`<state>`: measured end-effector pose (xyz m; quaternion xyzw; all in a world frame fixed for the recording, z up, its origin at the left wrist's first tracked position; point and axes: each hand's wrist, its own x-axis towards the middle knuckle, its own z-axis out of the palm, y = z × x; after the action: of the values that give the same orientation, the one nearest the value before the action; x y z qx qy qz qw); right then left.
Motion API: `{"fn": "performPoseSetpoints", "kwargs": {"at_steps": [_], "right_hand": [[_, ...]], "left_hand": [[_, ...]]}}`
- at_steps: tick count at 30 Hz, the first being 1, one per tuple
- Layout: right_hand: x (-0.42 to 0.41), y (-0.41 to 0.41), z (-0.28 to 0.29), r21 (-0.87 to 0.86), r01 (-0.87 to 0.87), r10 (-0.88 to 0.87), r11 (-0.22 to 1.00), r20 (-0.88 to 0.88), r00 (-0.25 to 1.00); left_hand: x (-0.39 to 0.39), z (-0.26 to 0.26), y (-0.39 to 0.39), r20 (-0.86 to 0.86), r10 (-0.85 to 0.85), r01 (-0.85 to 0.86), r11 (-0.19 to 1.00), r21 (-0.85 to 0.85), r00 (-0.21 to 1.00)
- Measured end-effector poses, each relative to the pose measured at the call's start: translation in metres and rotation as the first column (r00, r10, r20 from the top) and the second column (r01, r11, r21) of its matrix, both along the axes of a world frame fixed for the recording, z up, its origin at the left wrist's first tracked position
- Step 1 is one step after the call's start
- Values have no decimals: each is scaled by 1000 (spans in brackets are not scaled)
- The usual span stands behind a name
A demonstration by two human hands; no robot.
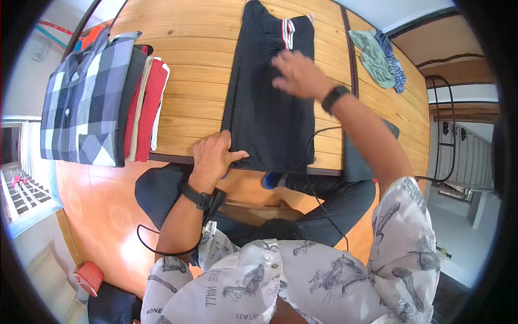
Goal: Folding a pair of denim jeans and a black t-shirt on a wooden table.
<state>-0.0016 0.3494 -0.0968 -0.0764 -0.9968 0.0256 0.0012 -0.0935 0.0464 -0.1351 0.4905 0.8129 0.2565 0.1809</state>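
Observation:
A black cloth garment (269, 117), probably trousers or shorts, lies folded lengthwise on the wooden table in front of me. A white, red and dark striped band (287, 33) shows near its far end. At the near left corner, my left hand (212, 156) grips the garment's edge, its thumb stretched over the cloth. My right hand (297, 75) is over the upper half of the garment, slightly blurred, its fingers apart and nothing in them. Whether it touches the cloth is unclear.
A stack of folded clothes with a checked shirt (87, 109) on top stands at the table's left. Green cloth (372, 58) and blue patterned cloth (392, 60) lie at the far right. Dark grey cloth (358, 158) hangs over the near edge. A black cable (313, 182) crosses that edge.

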Motion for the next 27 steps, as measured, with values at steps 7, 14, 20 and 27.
{"fn": "performPoseSetpoints", "kwargs": {"at_steps": [7, 14, 20, 27], "right_hand": [[143, -120, 23, -178, 49, 7, 983, 301, 954], [185, -158, -7, -80, 96, -92, 992, 51, 994], [199, -166, -36, 27, -22, 26, 999, -141, 990], [210, -158, -33, -108, -45, 24, 993, -182, 983]], "left_hand": [[13, 18, -25, -68, -225, 235, 949, 212, 972], [28, 20, -25, -221, -343, 355, 935, 12, 913], [39, 5, -31, -322, -386, 419, 907, 36, 864], [38, 9, -32, -325, -434, 465, 885, 21, 840]]}}
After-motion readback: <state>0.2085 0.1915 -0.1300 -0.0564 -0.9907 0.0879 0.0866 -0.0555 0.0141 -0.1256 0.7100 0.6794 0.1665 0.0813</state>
